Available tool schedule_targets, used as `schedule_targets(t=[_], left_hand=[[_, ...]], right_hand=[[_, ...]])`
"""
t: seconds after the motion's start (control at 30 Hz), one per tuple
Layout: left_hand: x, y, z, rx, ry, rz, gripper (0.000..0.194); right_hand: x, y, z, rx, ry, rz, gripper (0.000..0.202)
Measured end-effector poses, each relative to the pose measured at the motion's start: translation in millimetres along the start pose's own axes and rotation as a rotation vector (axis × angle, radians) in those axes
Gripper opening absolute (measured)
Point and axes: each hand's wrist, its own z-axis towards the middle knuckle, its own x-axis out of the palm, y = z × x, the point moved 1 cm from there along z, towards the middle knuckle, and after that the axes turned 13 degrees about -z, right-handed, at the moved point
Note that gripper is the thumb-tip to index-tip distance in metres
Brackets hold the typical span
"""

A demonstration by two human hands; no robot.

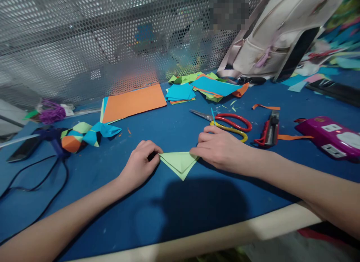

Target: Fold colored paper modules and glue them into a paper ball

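Observation:
A light green paper, folded into a triangle, lies on the blue table with its point towards me. My left hand pinches its left corner between thumb and fingers. At the right corner, my right hand presses and grips the paper with bent fingers. The long folded edge runs between the two hands, away from me. Scissors with red and yellow handles lie just beyond my right hand.
Orange sheets and blue squares lie at the back. On the right are a box cutter, a purple device and a backpack. A folded paper chain, a glue gun and cables are on the left.

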Motion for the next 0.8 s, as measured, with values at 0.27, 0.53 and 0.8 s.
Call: schedule_targets(t=[0.27, 0.53, 0.8], left_hand=[[-2.7, -6, 1, -0.179, -0.190, -0.428, 0.006], [1.6, -23, 4, -0.505, -0.128, -1.353, 0.022], [4.5, -28, 1, -0.711, 0.072, -1.474, 0.021]], right_hand=[[-3, -4, 2, 0.506, -0.128, 0.482, 0.015], [-3, -4, 9, 0.799, -0.051, 1.013, 0.019], [-5, 8, 14, 0.704, -0.087, 0.931, 0.018]])
